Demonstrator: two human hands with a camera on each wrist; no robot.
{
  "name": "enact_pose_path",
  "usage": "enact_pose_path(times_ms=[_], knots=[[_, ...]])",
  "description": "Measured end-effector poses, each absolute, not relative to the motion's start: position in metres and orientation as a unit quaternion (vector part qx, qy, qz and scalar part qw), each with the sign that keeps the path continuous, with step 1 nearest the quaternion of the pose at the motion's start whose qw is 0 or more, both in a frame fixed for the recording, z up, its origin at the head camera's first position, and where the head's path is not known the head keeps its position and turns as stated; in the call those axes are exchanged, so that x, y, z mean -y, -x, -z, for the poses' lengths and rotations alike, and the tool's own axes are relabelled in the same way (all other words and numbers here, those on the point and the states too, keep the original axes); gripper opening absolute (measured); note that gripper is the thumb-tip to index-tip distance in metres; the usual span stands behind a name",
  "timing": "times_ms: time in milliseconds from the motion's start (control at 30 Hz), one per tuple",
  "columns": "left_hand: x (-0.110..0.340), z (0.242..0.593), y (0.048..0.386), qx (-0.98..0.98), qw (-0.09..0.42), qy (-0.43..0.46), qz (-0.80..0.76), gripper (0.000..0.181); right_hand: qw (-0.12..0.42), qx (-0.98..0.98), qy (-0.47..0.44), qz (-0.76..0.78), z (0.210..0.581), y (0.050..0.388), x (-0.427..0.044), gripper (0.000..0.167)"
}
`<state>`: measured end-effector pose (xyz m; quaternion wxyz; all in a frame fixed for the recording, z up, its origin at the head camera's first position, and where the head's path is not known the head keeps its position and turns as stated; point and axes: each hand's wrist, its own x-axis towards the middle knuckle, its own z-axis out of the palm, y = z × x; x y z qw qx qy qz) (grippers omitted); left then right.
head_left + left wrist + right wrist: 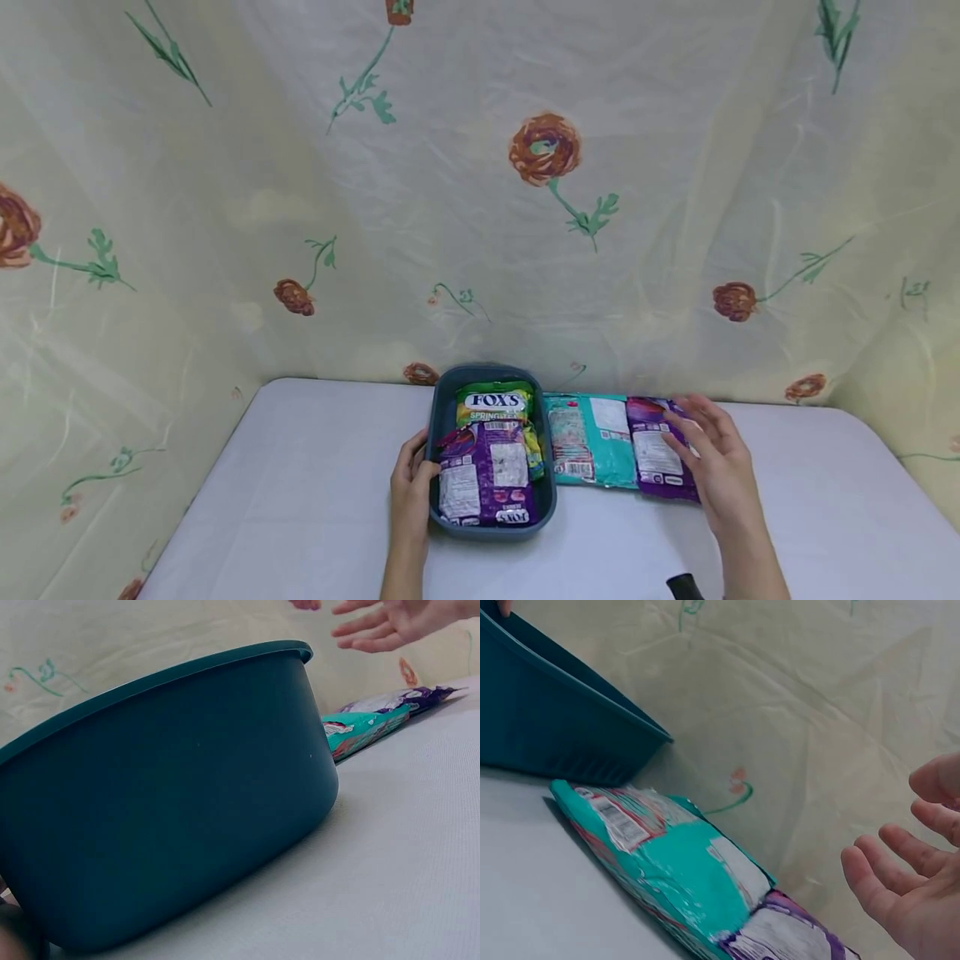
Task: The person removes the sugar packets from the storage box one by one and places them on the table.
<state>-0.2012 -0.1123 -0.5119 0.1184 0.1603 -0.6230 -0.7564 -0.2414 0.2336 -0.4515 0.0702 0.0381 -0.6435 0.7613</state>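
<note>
A dark blue-green plastic tub stands on the table with candy packets inside. A green FOX'S packet lies toward its far end, and a purple FOX'S packet lies nearer, partly over it. My left hand grips the tub's left side, thumb at the rim. Right of the tub lies a teal packet, with another purple packet against its right end. Over that purple packet's right side hovers my right hand, fingers spread and loosely bent, holding nothing; the right wrist view shows the fingers apart from the packets.
A white cloth covers the table. Behind and beside it hangs a flower-printed curtain, close to the tub's far end. A black object pokes in at the bottom edge near my right forearm.
</note>
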Motion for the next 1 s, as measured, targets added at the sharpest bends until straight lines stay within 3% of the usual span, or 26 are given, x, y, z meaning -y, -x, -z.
enact_pose_path(times_ms=[400,1000], knots=[[0.113,0.512,0.201,0.622,0.119,-0.159,0.757,0.051,0.094,0.643,-0.068,-0.757,0.443,0.238,-0.203,0.047],[0.112,0.514,0.202,0.623,0.121,-0.162,0.756,0.050,0.057,0.686,-0.095,-0.720,0.449,0.236,-0.170,0.046]])
